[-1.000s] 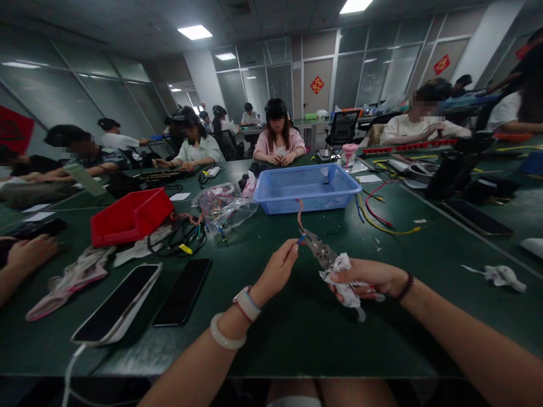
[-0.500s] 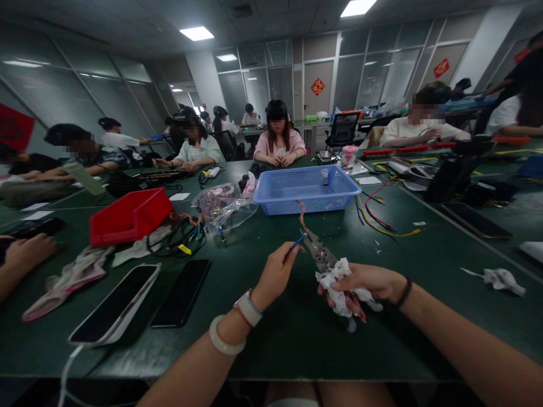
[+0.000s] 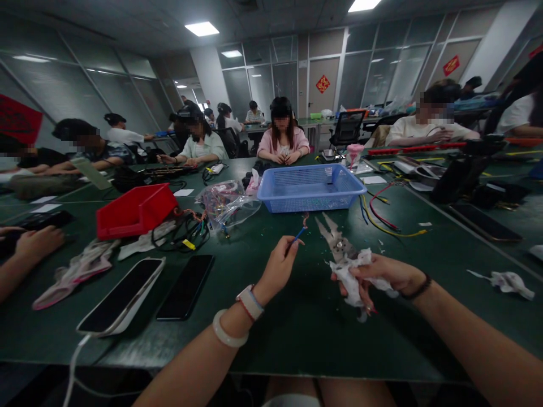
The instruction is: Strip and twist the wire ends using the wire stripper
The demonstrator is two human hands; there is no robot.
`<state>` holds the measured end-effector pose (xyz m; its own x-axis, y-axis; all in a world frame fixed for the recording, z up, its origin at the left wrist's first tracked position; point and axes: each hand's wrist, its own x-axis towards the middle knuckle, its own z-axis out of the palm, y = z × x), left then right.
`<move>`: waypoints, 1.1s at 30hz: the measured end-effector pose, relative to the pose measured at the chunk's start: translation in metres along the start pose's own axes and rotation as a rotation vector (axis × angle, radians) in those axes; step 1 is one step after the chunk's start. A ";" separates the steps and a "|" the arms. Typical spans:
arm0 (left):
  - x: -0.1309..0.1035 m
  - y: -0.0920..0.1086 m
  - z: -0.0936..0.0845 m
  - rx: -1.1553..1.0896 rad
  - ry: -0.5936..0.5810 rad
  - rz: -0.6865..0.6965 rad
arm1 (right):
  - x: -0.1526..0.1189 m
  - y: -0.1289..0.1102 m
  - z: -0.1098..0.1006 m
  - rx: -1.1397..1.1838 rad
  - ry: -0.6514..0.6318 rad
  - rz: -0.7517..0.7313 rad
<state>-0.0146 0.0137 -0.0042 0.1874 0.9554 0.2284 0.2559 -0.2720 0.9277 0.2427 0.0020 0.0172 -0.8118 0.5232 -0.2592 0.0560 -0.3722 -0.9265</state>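
Note:
Between its fingertips my left hand (image 3: 283, 261) pinches a blue wire (image 3: 300, 233), whose far end shows twisted copper strands (image 3: 305, 219). My right hand (image 3: 382, 273) is wrapped round wire-stripping pliers (image 3: 338, 242), with crumpled white tissue (image 3: 353, 277) around their handles. The plier jaws are spread and stand apart from the wire, to its right. Just beyond both hands sits a blue mesh basket (image 3: 311, 202) with small bits inside.
A red bin (image 3: 136, 212), black cables (image 3: 180, 237) and a clear bag of wires (image 3: 227, 203) lie left. Two phones (image 3: 185, 287) and a glove (image 3: 78, 271) are nearer. Loose coloured wires (image 3: 375, 217) lie right. A person's hand (image 3: 40, 244) is at far left.
The pliers have come away from the copper strands and opened, moving right with my right hand. My left hand still holds the blue wire. The view has shifted slightly.

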 end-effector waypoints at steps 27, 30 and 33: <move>-0.007 0.012 0.003 0.181 -0.200 0.098 | 0.015 -0.001 -0.005 -1.625 1.107 -0.265; -0.008 0.015 0.004 0.186 -0.191 0.092 | 0.016 0.001 -0.005 -1.658 1.099 -0.273; -0.009 0.017 0.005 0.191 -0.191 0.091 | 0.017 0.002 -0.007 -1.696 1.074 -0.273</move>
<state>-0.0075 -0.0004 0.0085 0.3887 0.8917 0.2318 0.4004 -0.3901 0.8292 0.2332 0.0155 0.0087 -0.3223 0.8210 0.4712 0.9152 0.3975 -0.0665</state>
